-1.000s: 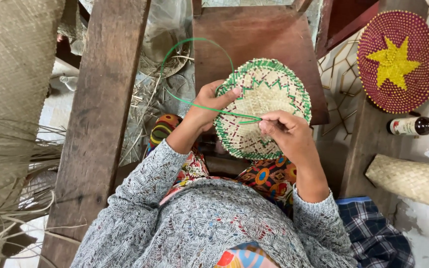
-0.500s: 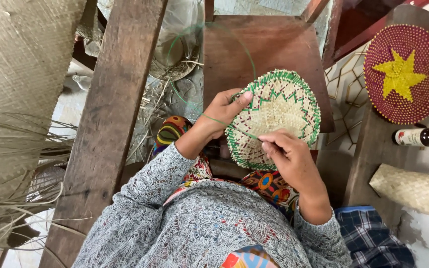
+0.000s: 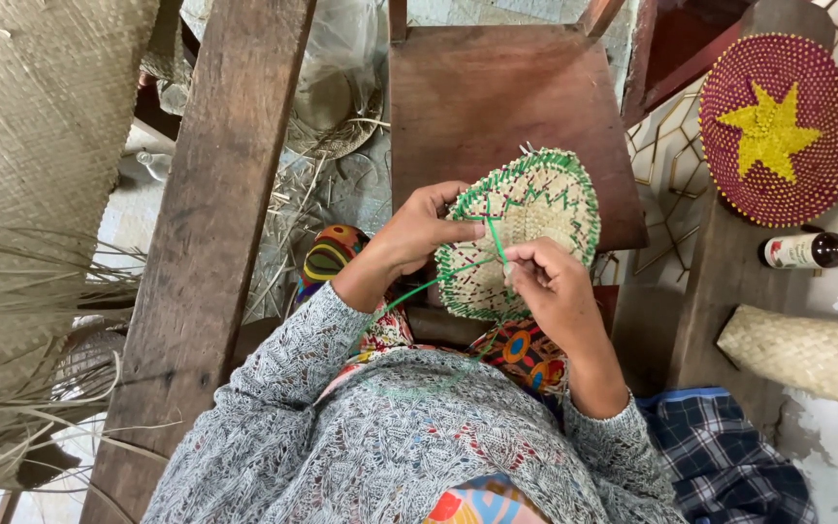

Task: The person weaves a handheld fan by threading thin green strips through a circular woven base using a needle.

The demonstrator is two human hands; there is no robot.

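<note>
Straw-coloured woven disc (image 3: 526, 228) with green edging sits upright over the lap, in front of a brown wooden chair seat (image 3: 497, 92). Left hand (image 3: 419, 233) clamps its left rim, thumb on the face. Right hand (image 3: 550, 286) has its fingers pinched together on the green strip (image 3: 494, 238) — keep that strip taut and flat against the weave, and brace the rim firmly. At right, a dark bottle (image 3: 812, 249) lies on its side — pale label, white cap.

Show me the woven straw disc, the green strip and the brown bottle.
woven straw disc (image 3: 545, 199), head view, on its pale centre.
green strip (image 3: 495, 240), head view, on the stretch above the right hand's fingers.
brown bottle (image 3: 820, 249), head view, on its dark body.
</note>
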